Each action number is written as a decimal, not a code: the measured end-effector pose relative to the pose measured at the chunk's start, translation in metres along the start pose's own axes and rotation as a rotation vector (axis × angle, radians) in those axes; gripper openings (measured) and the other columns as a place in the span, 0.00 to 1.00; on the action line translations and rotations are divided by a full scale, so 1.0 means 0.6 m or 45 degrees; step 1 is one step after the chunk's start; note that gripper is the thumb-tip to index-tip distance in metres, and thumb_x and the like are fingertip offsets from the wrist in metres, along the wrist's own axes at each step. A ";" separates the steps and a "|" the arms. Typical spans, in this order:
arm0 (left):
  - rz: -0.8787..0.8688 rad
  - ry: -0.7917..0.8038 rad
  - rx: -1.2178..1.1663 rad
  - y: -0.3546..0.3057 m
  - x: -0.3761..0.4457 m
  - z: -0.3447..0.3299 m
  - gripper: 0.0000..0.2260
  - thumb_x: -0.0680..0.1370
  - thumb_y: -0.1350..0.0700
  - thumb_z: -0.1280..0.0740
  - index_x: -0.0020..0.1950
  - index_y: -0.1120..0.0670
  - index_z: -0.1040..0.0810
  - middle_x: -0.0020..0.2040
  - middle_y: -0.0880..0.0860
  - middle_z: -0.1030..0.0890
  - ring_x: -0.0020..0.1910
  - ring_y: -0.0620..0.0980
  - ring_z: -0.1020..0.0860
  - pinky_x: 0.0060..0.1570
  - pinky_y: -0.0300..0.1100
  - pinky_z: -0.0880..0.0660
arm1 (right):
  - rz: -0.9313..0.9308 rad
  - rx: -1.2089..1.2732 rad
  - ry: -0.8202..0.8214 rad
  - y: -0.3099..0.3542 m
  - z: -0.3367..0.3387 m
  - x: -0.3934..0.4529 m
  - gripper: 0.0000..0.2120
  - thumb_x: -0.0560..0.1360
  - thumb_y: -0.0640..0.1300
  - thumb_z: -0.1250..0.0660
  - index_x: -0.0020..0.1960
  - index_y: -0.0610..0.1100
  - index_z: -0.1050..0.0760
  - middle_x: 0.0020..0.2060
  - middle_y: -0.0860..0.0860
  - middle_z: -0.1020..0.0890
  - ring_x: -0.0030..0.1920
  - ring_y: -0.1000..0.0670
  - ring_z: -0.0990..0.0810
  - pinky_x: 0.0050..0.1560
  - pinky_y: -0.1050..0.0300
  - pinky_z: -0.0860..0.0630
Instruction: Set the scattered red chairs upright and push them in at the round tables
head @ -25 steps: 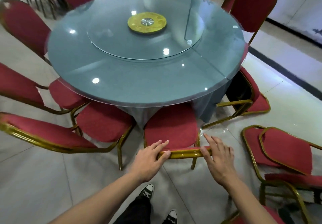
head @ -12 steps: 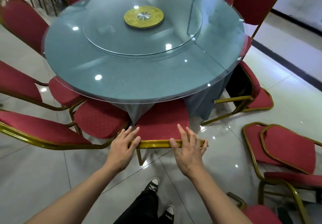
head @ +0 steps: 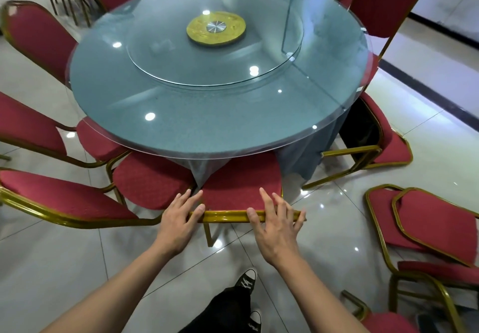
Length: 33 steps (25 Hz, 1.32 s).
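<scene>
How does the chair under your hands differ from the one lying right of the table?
The held chair stands upright, seat partly under the table; the fallen chair lies on its side, dark underside showing. Both hands, left and right, rest on the held one; nothing touches the fallen one. Both have red upholstery and gold frames.

A red chair [head: 241, 184] with a gold frame stands upright at the near edge of the round table [head: 217, 94], its seat partly under the glass top, its back rail nearest. More red chairs [head: 153, 182] stand tucked in along the table's left edge. At the right edge one chair [head: 388, 148] lies tipped on the floor. Two more [head: 438, 226] lie toppled together, well apart from the table.
</scene>
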<state>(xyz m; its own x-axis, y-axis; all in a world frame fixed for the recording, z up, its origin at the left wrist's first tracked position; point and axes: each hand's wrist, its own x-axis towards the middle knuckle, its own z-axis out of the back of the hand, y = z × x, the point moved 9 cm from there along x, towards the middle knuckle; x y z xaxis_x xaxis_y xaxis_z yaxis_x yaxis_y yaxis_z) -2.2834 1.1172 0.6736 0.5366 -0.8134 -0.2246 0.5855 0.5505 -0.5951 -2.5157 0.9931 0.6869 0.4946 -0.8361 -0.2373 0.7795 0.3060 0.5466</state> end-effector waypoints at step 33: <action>-0.452 0.116 0.207 -0.315 0.092 0.005 0.40 0.72 0.26 0.71 0.79 0.35 0.44 0.82 0.44 0.46 0.81 0.47 0.53 0.79 0.52 0.51 | -0.156 -0.256 -0.195 -0.054 0.255 0.053 0.31 0.81 0.68 0.62 0.82 0.62 0.55 0.82 0.53 0.46 0.81 0.49 0.49 0.80 0.42 0.59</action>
<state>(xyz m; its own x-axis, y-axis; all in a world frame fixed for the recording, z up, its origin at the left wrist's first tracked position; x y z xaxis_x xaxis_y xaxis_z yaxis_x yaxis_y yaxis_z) -2.3626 0.9685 0.7760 0.2316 -0.9678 -0.0990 0.8174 0.2488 -0.5195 -2.5841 0.8869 0.7845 0.3400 -0.9269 -0.1590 0.8981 0.2699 0.3472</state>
